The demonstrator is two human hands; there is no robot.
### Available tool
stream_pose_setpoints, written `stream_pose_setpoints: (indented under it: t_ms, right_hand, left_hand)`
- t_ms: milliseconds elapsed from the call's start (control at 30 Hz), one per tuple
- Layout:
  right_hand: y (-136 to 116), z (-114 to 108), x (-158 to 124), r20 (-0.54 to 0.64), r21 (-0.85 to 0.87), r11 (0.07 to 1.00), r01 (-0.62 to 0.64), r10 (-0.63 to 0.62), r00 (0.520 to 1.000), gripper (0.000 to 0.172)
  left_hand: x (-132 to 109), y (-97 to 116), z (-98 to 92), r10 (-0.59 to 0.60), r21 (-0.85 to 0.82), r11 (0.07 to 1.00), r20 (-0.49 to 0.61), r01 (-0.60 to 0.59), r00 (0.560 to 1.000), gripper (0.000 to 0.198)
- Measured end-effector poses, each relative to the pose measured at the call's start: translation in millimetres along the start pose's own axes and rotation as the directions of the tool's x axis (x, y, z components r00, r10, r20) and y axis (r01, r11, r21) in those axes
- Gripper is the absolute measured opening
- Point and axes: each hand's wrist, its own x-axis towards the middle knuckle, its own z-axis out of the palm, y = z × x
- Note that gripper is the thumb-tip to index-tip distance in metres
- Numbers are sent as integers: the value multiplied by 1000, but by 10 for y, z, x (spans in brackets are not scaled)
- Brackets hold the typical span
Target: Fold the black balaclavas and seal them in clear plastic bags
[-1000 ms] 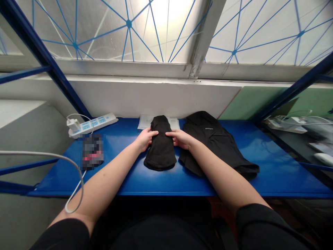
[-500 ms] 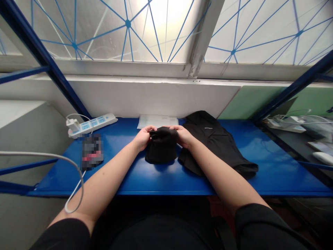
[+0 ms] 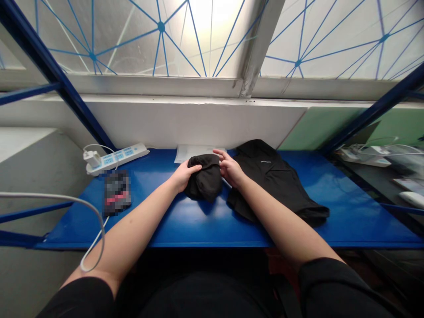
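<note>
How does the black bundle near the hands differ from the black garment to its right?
The bundle is folded compactly; the garment lies spread out. The bundle looks much smaller than the garment. The left hand holds the bundle, while neither hand grips the garment. Both are black cloth.

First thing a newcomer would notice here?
Probably the bunched black cloth mid-table, gripped by the left hand, with the right hand at its right edge. Then the larger black garment on the right of the blue table, and the blue-lined window above.
</note>
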Motion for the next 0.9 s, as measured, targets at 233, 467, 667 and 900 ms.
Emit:
stream_pose_setpoints:
  t_ms: [233,467,667,900]
  right_hand:
    - [40,-44,-48,236,-177,944,-278,314,920,41]
    - [115,18,-29,130,-84,971,-225,234,964,31]
    - [35,-47,-37,158,-68,974,-218,226,961,32]
    - [-15,-111,-51,303,-11,974,-227,219,928,69]
  left_hand:
    - [32,-4,-16,115,-34,992,-124,-120,986,51]
    - [-4,55,-59,-117,87,989,-8,117,993,59]
    - [37,28,-108,-16,121,992,-35,20,999,48]
    - [7,78,-113,89,186,979,-23,-83,996,54]
